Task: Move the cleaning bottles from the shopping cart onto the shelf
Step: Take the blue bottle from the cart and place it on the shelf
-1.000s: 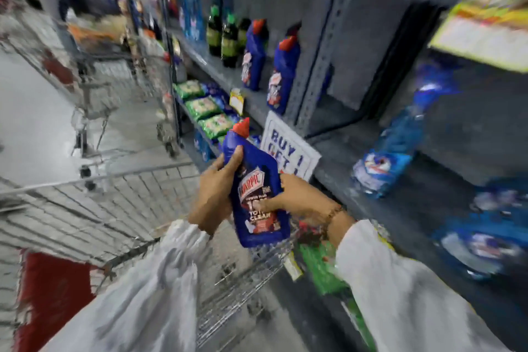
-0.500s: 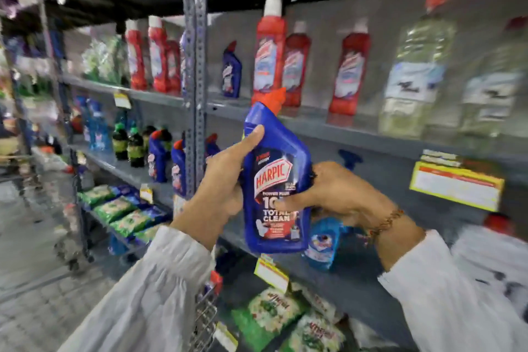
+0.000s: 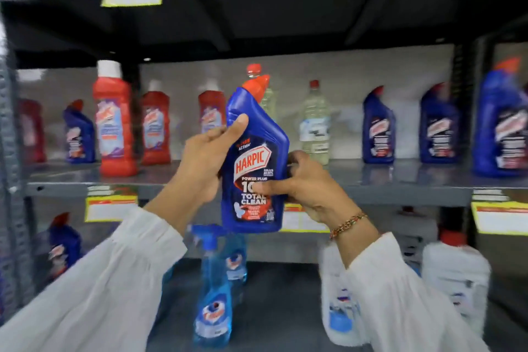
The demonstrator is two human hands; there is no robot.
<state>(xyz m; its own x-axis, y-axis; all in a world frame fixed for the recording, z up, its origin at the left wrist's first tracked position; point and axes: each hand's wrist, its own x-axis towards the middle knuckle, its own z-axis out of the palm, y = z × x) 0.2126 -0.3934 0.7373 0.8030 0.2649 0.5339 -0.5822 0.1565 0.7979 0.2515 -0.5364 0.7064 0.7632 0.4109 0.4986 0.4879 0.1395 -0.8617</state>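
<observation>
Blue plastic Harpic bottle with an orange-red cap (image 3: 254, 160) is being held upright in front of the grey metal shelf (image 3: 400, 180), above its edge. Left hand (image 3: 204, 160) is wrapping its upper side; right hand (image 3: 303, 186) is gripping its lower label, fingers closed.

A single head-worn camera faces the grey metal shelf (image 3: 400, 180) straight on, close up, about level with its middle tier.
</observation>
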